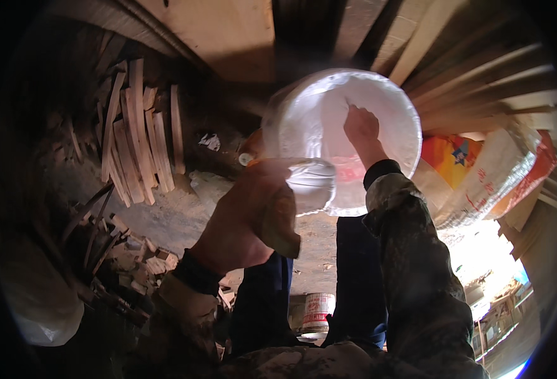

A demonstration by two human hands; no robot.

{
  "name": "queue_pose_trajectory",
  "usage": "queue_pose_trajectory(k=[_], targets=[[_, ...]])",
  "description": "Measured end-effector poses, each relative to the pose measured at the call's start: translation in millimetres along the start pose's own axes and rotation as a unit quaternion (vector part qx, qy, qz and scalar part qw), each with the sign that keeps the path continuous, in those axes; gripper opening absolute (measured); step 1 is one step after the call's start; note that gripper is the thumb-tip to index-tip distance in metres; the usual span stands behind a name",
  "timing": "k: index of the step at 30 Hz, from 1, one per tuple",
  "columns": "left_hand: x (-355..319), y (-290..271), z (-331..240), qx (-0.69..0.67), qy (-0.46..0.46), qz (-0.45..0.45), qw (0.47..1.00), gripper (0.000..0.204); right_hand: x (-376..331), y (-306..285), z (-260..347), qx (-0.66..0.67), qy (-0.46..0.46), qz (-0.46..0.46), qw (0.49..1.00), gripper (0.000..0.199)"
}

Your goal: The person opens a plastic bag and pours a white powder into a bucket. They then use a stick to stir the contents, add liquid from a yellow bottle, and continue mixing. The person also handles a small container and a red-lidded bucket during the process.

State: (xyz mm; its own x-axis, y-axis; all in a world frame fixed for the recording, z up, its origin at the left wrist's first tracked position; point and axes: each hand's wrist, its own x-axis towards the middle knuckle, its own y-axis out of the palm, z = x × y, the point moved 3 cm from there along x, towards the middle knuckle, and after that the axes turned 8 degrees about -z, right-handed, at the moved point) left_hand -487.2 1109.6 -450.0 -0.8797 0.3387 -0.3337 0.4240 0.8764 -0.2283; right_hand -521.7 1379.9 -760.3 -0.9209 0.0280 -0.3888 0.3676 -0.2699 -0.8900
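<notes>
On my feed: hands apart. Left hand (237,215) looks clamped on a white cup (313,185), but its far fingers are hidden, so I can't tell the full grip. Right hand (361,126) is inside the bucket (395,104), curled tight; a thin piece (348,101) pokes out past the fingers, too small for me to identify. Bucket is white, mouth toward me, around the right hand and just beyond the cup. Pinkish patch (344,169) inside it, left of the right wrist. Left of the left hand: sticks (136,136) stacked, scraps (136,262) nearer me. Right of the right hand: printed sack (496,174). Boards (240,38) beyond both hands. Pail (319,309) below, between the legs (360,271).
</notes>
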Motion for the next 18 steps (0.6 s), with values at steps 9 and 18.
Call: queue_pose_trajectory(k=[9, 18], targets=[[0.4, 6.0, -7.2, -0.087, -0.103, -0.03, 0.99, 0.055, -51.1, -76.8, -1.4, 0.111, 0.104, 0.12, 0.981, 0.021], [13.2, 6.4, -27.3, 0.053, -0.029, 0.002, 0.998, 0.067, -178.4, -235.6, 3.7, 0.414, 0.051, -0.025, 0.908, 0.026]])
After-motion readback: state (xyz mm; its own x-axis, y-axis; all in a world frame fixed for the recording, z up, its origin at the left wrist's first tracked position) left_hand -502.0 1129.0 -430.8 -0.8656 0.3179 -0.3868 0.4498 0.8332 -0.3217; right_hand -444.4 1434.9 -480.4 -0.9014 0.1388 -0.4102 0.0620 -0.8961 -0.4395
